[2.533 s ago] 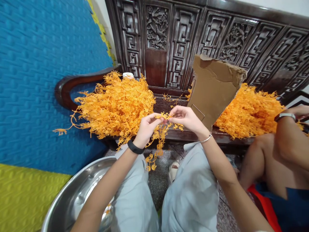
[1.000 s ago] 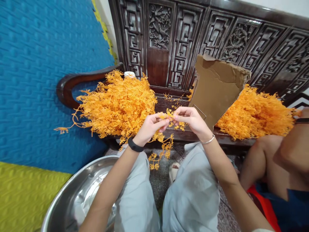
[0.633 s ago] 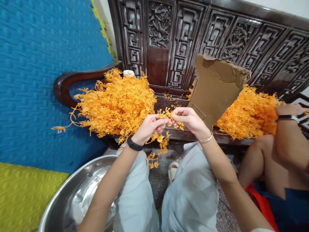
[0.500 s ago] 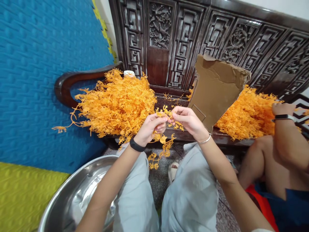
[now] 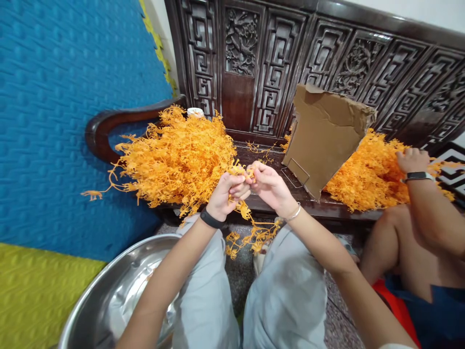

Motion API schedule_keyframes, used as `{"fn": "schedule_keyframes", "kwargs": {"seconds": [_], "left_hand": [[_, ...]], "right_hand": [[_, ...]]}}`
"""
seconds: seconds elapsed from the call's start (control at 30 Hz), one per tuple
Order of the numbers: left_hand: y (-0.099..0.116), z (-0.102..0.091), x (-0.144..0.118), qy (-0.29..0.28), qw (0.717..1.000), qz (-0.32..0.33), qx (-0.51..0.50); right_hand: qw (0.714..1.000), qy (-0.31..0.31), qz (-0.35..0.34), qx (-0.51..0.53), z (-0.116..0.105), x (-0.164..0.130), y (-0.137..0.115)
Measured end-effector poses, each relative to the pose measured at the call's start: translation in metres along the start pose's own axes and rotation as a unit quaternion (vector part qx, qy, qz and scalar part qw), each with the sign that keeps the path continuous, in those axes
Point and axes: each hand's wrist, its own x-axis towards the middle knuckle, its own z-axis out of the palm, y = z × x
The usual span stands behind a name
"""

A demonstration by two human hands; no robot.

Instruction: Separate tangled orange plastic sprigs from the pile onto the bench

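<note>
A steel basin (image 5: 119, 295) sits below the left hand (image 5: 225, 196), with open floor between the knees. Both hands pinch one orange sprig (image 5: 247, 228); the right hand (image 5: 269, 186) closes fingertip to fingertip (its tail dangles beneath). Beyond the fingers lie the orange pile (image 5: 178, 160), the bench edge (image 5: 327, 207) and cardboard (image 5: 325, 133).

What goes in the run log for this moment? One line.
left hand: shut on orange strand | right hand: shut on orange strand | steel basin: lower left
</note>
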Motion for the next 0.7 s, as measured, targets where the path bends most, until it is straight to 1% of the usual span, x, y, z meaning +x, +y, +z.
{"fn": "schedule_keyframes", "kwargs": {"seconds": [0.07, 0.1, 0.17, 0.2, 0.23, 0.27, 0.33, 0.4, 0.47, 0.5, 0.57, 0.6, 0.7], "left_hand": [[0.007, -0.005, -0.002, 0.007, 1.000, 0.011, -0.018], [0.011, -0.008, -0.002, 0.021, 0.999, 0.027, -0.025], [0.020, -0.014, -0.003, 0.074, 0.995, 0.063, -0.018], [0.023, -0.017, -0.003, 0.097, 0.993, 0.072, -0.019], [0.025, -0.019, -0.002, 0.107, 0.992, 0.071, -0.019], [0.024, -0.020, -0.002, 0.105, 0.992, 0.065, -0.019], [0.019, -0.018, -0.001, 0.076, 0.996, 0.036, -0.012], [0.008, -0.013, 0.000, 0.041, 0.999, -0.010, 0.016], [-0.003, -0.006, -0.001, 0.024, 0.996, -0.062, 0.063], [-0.007, -0.003, -0.002, 0.018, 0.993, -0.079, 0.081], [-0.013, 0.002, -0.003, 0.003, 0.989, -0.102, 0.109], [-0.015, 0.004, -0.003, -0.004, 0.987, -0.109, 0.118], [-0.016, 0.004, -0.001, -0.015, 0.982, -0.117, 0.144]], "right_hand": [[0.999, 0.022, -0.042, -0.006, -0.006, 0.003, -0.005], [0.996, 0.046, -0.070, -0.021, -0.011, 0.004, -0.010], [0.985, 0.101, -0.120, -0.068, -0.026, 0.006, -0.020], [0.979, 0.123, -0.138, -0.092, -0.036, 0.007, -0.025], [0.973, 0.140, -0.150, -0.109, -0.045, 0.009, -0.029], [0.968, 0.152, -0.157, -0.121, -0.055, 0.010, -0.031], [0.965, 0.165, -0.151, -0.137, -0.076, 0.014, -0.031], [0.965, 0.168, -0.110, -0.167, -0.096, 0.020, -0.024], [0.960, 0.175, -0.034, -0.214, -0.116, 0.026, -0.013], [0.953, 0.186, 0.010, -0.240, -0.126, 0.029, -0.006], [0.925, 0.201, 0.112, -0.301, -0.144, 0.035, 0.009], [0.917, 0.201, 0.145, -0.313, -0.152, 0.037, 0.017], [0.892, 0.210, 0.212, -0.340, -0.175, 0.039, 0.040]]}}
